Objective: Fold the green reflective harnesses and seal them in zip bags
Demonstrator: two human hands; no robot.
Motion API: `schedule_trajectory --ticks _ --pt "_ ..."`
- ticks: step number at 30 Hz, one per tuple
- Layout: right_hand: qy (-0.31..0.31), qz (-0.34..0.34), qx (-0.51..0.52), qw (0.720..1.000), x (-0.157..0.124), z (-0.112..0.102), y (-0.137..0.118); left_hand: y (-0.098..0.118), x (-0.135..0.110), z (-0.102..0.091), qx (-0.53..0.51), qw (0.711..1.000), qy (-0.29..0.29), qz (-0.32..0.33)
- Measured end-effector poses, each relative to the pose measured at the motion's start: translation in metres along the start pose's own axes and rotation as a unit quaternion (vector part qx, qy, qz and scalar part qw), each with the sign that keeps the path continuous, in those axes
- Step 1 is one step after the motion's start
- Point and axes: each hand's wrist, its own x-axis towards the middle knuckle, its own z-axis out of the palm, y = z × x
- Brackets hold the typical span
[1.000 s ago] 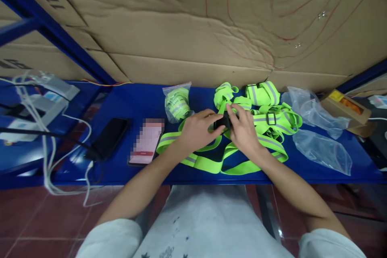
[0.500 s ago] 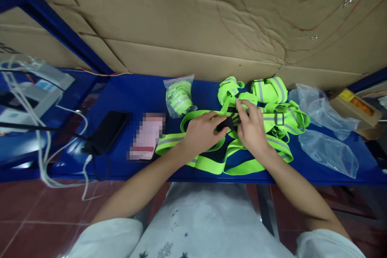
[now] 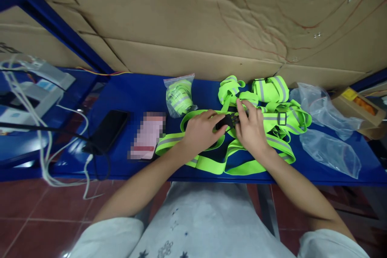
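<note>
Neon-green reflective straps [image 3: 211,164] with grey stripes lie in loops on the blue table. Between thumb and fingers, my left hand [image 3: 201,131] grips a black buckle [image 3: 224,121] at the middle of the straps. My right hand [image 3: 250,127] is just to the right of it, its fingers bent over the other side of the buckle; the fingertips partly hide what they pinch. A black slide adjuster [image 3: 281,119] sits on the strap to the right. Behind my hands are a loosely bunched strap [image 3: 229,88] and a rolled strap [image 3: 270,89].
A clear zip bag with a green strap inside [image 3: 180,96] stands at the back. To the left lie a phone with a pink screen [image 3: 148,135], a black power bank [image 3: 110,129] and white cables [image 3: 44,149]. Plastic bags [image 3: 331,151] and a cardboard box [image 3: 356,107] are at right.
Both hands stay at the black buckle, with only slight finger movement. The view has shifted very slightly; the straps lie as before.
</note>
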Motion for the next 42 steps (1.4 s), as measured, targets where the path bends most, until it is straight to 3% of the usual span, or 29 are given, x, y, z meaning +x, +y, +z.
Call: schedule_trajectory --ticks 7,12,19,25,42 --pt "-0.012 -0.020 -0.013 1.000 -0.002 -0.007 -0.009 0.000 0.000 0.000 0.015 1.000 -0.005 -0.006" --pt "-0.016 -0.046 0.049 0.998 -0.003 -0.005 -0.011 -0.007 -0.002 0.004 -0.009 1.000 -0.005 0.005" --pt "-0.027 -0.018 0.124 0.992 -0.009 0.004 -0.015 -0.007 -0.004 0.013 -0.024 0.999 -0.011 0.019" --pt "-0.060 -0.048 0.193 0.978 -0.013 0.010 -0.016 -0.006 -0.003 0.014 -0.020 0.999 -0.016 0.025" --pt "-0.081 -0.053 0.204 0.974 -0.014 0.013 -0.015 -0.007 -0.002 0.009 0.030 0.997 -0.046 0.057"
